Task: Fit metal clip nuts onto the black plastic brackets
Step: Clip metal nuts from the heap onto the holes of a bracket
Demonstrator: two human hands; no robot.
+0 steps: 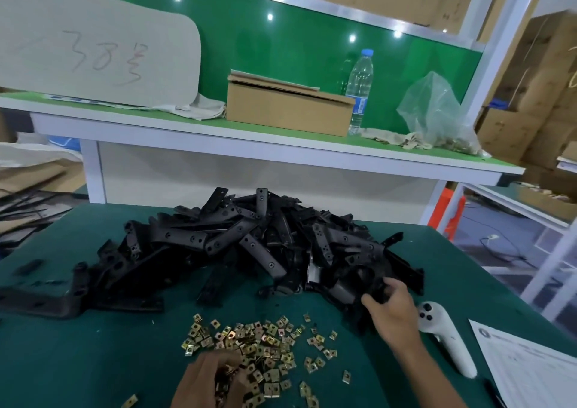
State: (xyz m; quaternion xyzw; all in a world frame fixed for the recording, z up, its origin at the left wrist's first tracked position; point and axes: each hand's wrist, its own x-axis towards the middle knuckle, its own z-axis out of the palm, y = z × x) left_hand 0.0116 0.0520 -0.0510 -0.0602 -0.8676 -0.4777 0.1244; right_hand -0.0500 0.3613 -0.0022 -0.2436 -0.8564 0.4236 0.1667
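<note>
A big heap of black plastic brackets (249, 245) covers the middle of the dark green table (78, 360). In front of it lies a scatter of small brass-coloured clip nuts (268, 342). My left hand (212, 382) reaches into the near edge of that scatter, fingers curled down around several clip nuts. At the right end of the heap my right hand (393, 307) grips a black bracket (374, 295) with curled fingers.
A white handheld controller (446, 335) and a printed sheet (527, 370) lie at the table's right. Behind, a raised green shelf (249, 132) carries a cardboard box (287, 107), a water bottle (360, 89), a plastic bag (437, 114) and a cardboard sign (93, 51).
</note>
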